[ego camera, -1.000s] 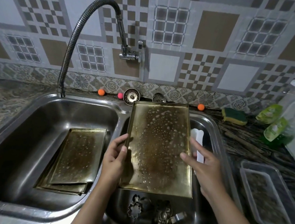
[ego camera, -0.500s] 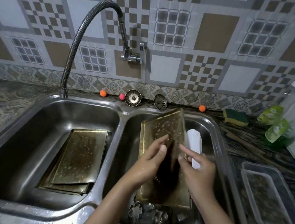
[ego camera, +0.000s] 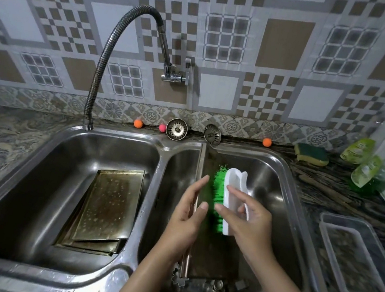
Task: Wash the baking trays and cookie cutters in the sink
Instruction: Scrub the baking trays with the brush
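a: stainless steel, item one: double sink (ego camera: 157, 165), head view. left basin holds a stack of baking trays (ego camera: 106, 210), lying flat and slightly tilted, top one speckled with droplets.

b: right basin?

a: one baking tray (ego camera: 210, 170) stood on edge, seen nearly edge-on, its dark face turned right. left hand (ego camera: 187, 218) grips its rim, thumb on the right face, fingers on the other side. right hand (ego camera: 247, 220) is curled round the white back of a scrub brush (ego camera: 231, 194), whose green bristles press against the tray's face. the two hands are close together, not touching.

b: cookie cutters?

a: cookie cutters (ego camera: 180, 280) at the near end of the right basin floor, below the upright tray; partly hidden, count unclear.

b: behind the sink?

a: faucet (ego camera: 116, 46) with a flexible metal neck, arching from the left basin's back corner to a wall fitting. two sink strainers (ego camera: 176, 129) propped on the back ledge, with three small balls (ego camera: 138, 123), two orange and one pink, in a row alongside.

b: right counter?

a: green and yellow sponge (ego camera: 311, 154), then two clear bottles (ego camera: 367, 172) with green labels, near the wall. a clear plastic container (ego camera: 357, 258) sits nearer the front, just beside the sink.
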`<state>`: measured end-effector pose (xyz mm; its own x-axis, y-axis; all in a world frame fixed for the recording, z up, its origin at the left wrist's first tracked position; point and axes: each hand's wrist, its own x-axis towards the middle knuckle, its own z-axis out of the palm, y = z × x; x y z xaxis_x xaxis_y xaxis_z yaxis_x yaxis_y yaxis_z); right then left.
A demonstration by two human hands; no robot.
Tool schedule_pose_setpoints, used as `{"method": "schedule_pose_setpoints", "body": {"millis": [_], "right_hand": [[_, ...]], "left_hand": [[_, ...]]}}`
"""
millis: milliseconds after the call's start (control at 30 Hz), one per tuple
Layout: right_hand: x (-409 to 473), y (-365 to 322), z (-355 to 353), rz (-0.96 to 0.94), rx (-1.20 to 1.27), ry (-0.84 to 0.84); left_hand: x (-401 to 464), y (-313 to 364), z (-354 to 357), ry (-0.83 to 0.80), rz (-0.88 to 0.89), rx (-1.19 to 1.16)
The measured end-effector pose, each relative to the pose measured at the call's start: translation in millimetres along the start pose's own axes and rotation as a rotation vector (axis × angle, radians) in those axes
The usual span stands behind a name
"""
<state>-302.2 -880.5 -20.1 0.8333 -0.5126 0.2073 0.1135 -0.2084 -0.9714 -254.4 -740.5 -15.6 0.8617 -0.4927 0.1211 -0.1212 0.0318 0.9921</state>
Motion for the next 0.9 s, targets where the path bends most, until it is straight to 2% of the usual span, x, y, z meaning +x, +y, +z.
{"method": "schedule_pose_setpoints", "body": {"millis": [133,200,267,333,400,467,567,633,667,767,833,900], "right_hand": [[41.9,5.2,-18.8,-0.060,-0.343,0.098],[51.5,-5.5,-13.8,-0.072,-0.384,0.141],[32.8,-14.6,5.5,-0.173,-0.364,0.063],[-9.9,-18.3,23.8,-0.260,-0.391,-0.114],[-32.9,-9.6,21.2,-0.310,-0.395,-0.235],[-6.9,6.0,5.0,-0.299,-0.429,-0.150],[45.9,6.5,-1.9,-0.130,-0.515,0.061],[38.3,-9.1,19.0,-0.207,-0.506,0.046],[18.9,-16.2,29.5,-0.279,-0.494,0.006],[-40.8,-16.9,32.8,-0.372,-0.380,-0.190],[-32.1,-0.3,18.0,-0.386,-0.370,-0.148],[4.7,11.1,4.4,-0.263,-0.410,0.013]], "left_hand": [[-12.2,-6.8,-9.3,-0.012,0.066,-0.011],[-13.9,-5.1,-6.3,-0.021,0.095,-0.019],[-8.3,-5.8,-7.3,0.021,0.096,-0.088],[-0.9,-5.4,-18.6,0.139,0.030,-0.242],[0.3,-3.3,-37.7,0.256,0.017,-0.285],[-4.4,-4.8,-49.1,0.274,0.007,-0.267],[-15.5,-3.3,-34.4,0.108,0.012,-0.191],[-15.4,-1.0,-20.9,0.079,0.040,-0.144],[-14.2,1.5,-21.6,0.097,0.028,-0.197],[-8.2,1.1,-41.3,0.203,0.020,-0.269],[-12.6,-0.4,-49.4,0.205,0.008,-0.256],[-19.7,-0.7,-43.5,0.146,-0.003,-0.229]]}}
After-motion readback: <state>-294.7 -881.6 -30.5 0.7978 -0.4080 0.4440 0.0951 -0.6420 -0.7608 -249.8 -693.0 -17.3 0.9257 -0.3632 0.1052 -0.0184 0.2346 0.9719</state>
